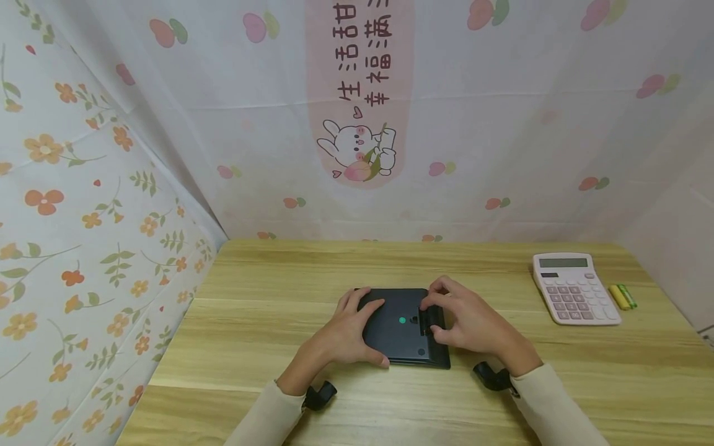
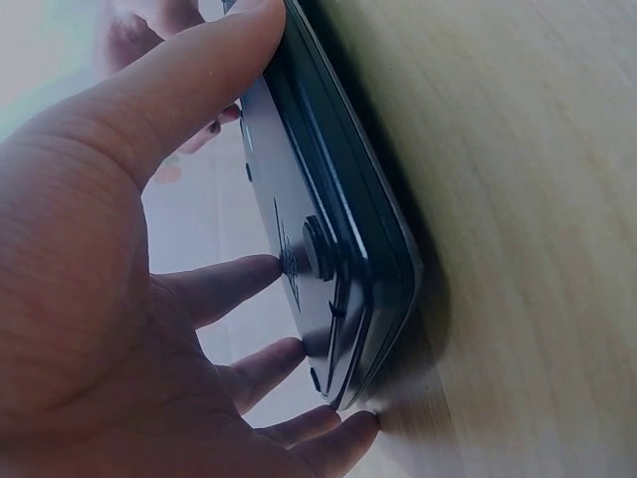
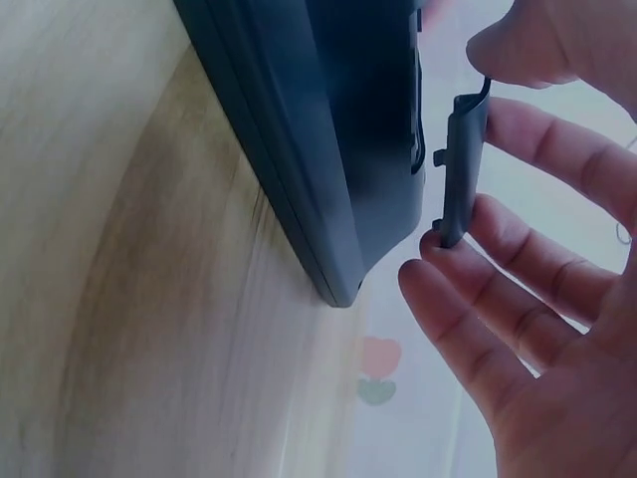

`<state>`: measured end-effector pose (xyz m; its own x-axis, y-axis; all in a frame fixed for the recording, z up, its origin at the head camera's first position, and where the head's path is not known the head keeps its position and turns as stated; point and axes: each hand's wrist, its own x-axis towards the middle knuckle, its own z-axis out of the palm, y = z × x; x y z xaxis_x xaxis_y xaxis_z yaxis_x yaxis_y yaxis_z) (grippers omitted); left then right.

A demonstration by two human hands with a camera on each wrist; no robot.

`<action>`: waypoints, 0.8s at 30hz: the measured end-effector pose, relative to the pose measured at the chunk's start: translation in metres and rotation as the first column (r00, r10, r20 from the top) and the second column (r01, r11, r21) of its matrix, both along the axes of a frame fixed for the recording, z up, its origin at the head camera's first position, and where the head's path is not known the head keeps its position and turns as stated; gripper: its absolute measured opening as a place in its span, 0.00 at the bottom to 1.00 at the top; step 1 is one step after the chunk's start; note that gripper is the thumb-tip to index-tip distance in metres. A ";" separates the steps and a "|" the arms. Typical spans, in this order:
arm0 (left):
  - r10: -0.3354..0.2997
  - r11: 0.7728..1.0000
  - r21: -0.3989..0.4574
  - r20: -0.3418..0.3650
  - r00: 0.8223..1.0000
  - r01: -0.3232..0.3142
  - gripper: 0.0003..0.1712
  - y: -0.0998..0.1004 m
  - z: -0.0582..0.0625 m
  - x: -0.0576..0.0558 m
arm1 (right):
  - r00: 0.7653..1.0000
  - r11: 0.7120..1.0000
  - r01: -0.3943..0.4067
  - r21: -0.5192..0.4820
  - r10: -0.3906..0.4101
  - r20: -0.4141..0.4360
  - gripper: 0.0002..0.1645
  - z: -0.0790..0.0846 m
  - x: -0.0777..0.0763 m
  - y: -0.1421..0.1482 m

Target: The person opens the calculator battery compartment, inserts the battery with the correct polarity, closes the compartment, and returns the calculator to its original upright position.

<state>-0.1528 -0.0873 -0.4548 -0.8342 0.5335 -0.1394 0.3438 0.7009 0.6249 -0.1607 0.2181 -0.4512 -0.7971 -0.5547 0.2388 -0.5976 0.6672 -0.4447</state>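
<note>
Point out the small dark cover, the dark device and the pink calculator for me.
Small dark cover point(image 3: 463, 167), right wrist view: middle of its body.
Dark device point(image 1: 397, 336), head view: its upward-facing side.
Pink calculator point(image 1: 577, 290), head view: its keypad.

Left grip point(image 1: 347, 334) splayed, right grip point(image 1: 470, 319) pinched.

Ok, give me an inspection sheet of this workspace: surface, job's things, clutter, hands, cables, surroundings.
Surface: wood-grain table.
Job's things: dark device, flat on the table; small dark cover, apart from it.
Clutter: pale pink calculator; beside it, two small cylinders, apparently batteries.
Hands: left hand rests spread on the device; right hand pinches the cover.
Cables: thin dark line at the head view's right edge, possibly one; cannot tell.
Surroundings: fruit-and-rabbit print cloth behind; flowered cloth at left.
</note>
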 end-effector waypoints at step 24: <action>-0.002 1.000 0.009 0.002 1.000 0.002 0.64 -0.001 0.001 0.001 | 0.996 0.996 0.086 0.029 -0.087 0.029 0.20 -0.004 -0.008 0.024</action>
